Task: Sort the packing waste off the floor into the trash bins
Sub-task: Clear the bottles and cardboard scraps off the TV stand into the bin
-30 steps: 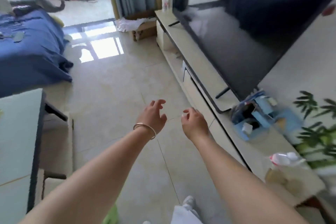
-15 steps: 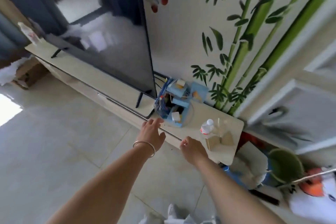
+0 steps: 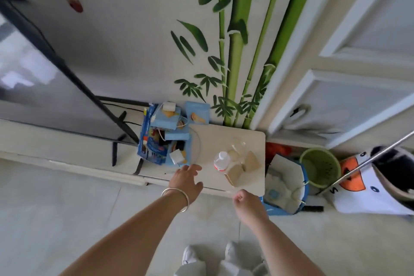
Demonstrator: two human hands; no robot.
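Looking at what could go sideways here: our left hand (image 3: 187, 178) is out over the front edge of the worktop (image 3: 251, 139) with its grip spread apart and empty, and our right hand (image 3: 247, 203) hangs at the near corner with its grip curled together. We can't tell if something tiny is pinched in there.

At about 1 o'clock from the left hand stands a small plastic bottle (image 3: 221, 161) with a white cap, touching or just beside a torn cardboard piece (image 3: 242, 169). A careless reach would probably knock the bottle over, since it looks light and nearly empty. There's also something clear and glassy (image 3: 238, 144) behind it that's easy to miss.

Other risk is sorting wrong. The bins sit at roughly 3 o'clock, off the worktop's end on the floor: a blue bin (image 3: 303, 192) stuffed with white paper and a green bin (image 3: 321, 167) just beside it. Cardboard and plastic likely go in different ones.

The blue box clutter (image 3: 165, 139) at 11 o'clock is a jumble, open flaps, cables and bits poking out, so grabbing it whole could spill things.
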